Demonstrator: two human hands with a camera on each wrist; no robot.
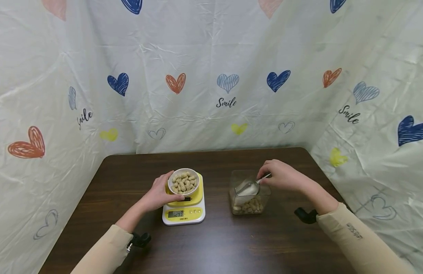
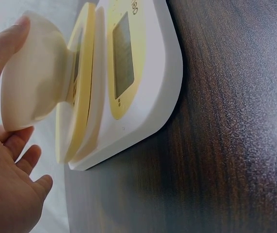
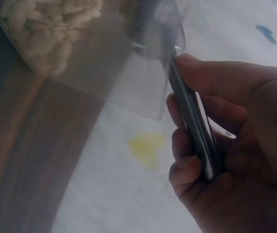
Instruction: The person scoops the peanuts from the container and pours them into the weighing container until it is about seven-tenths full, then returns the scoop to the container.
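A white bowl (image 1: 171,185) of peanuts (image 1: 185,182) stands on the yellow plate of a kitchen scale (image 1: 199,217). My left hand (image 1: 159,195) grips the bowl from its left side, thumb at the near rim. In the left wrist view the thumb lies against the bowl (image 2: 36,73) and the other fingers curl on its far side. My right hand (image 1: 279,175) holds a metal scoop (image 1: 250,188) by its handle, with the scoop's head inside a clear plastic container (image 1: 266,198). More peanuts (image 1: 247,206) lie at the container's bottom. In the right wrist view, fingers wrap the handle (image 3: 196,126).
The dark wooden table (image 1: 218,243) carries the scale left of the container. Behind and at both sides hangs a white sheet (image 1: 204,49) printed with hearts. Digits show on the scale's display (image 1: 175,214), too small to read surely.
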